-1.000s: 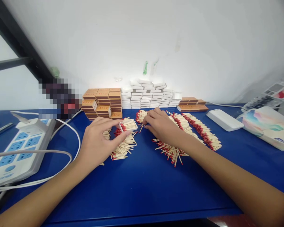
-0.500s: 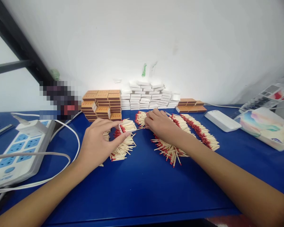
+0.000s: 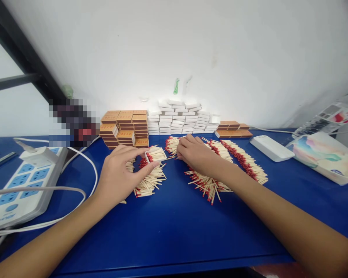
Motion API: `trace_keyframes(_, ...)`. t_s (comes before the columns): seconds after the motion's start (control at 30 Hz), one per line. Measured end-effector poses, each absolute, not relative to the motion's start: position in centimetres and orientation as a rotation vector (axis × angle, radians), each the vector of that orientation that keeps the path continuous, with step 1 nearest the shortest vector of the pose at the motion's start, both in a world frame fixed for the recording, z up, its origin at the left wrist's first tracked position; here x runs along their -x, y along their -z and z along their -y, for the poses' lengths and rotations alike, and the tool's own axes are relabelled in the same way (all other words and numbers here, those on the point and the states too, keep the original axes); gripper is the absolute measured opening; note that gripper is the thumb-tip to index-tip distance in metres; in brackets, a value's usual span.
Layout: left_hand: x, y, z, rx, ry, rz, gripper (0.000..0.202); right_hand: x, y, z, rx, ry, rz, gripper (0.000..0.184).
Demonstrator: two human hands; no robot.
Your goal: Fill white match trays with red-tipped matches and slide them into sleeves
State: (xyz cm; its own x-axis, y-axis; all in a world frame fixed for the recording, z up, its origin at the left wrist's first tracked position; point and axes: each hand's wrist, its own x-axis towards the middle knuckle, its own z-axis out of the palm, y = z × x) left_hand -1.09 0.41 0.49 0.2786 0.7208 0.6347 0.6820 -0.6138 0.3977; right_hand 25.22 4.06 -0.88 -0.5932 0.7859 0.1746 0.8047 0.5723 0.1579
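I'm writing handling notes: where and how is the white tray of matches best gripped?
Probably by the outer walls of the white tray, coming from the left, thumb and fingers on opposite sides, roughly as the left hand does. It is open on top, with matches lying inside, so a side grip should avoid them.

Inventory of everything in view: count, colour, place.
Held tray: one, white, near centre
Loose matches: many, pale, red heads, centre
Matchboxes: many, orange, rear left and right
Stacked trays: many, white, rear centre
Power strip: one, white/blue, left
Plug: one, white, on strip
Cables: several, white, mostly left
Block: one, white, right
Packet: one, pastel, far right
Clear packaging: count unclear, rear right
Table: one, blue, below
Wall: one, white, behind
Frame: one, dark, upper left
Metal bars: several, grey, left edge
Left hand: one, holding tray
Right hand: one, at matches
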Motion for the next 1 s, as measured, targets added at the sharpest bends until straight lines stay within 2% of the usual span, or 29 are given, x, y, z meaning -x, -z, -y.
trace_keyframes(0.3,1.2,-0.3,-0.4,-2.481,-1.287,-1.373,0.030,-25.0,1.1,-3.9,1.274,0.231,2.689,0.012)
trace_keyframes(0.5,1.2,-0.5,-0.3,-2.475,-1.285,-1.365,0.030,-24.9,1.1,-3.8,1.277,0.187,2.679,0.019)
trace_keyframes(0.7,1.0,-0.4,-0.4,-2.479,-1.267,-1.363,0.029,-23.7,1.7,-3.8,1.226,0.253,2.625,0.021)
trace_keyframes(1.0,1.0,-0.5,-0.4,-2.465,-1.265,-1.381,0.029,-24.0,1.6,-3.9,1.283,0.264,2.598,0.013)
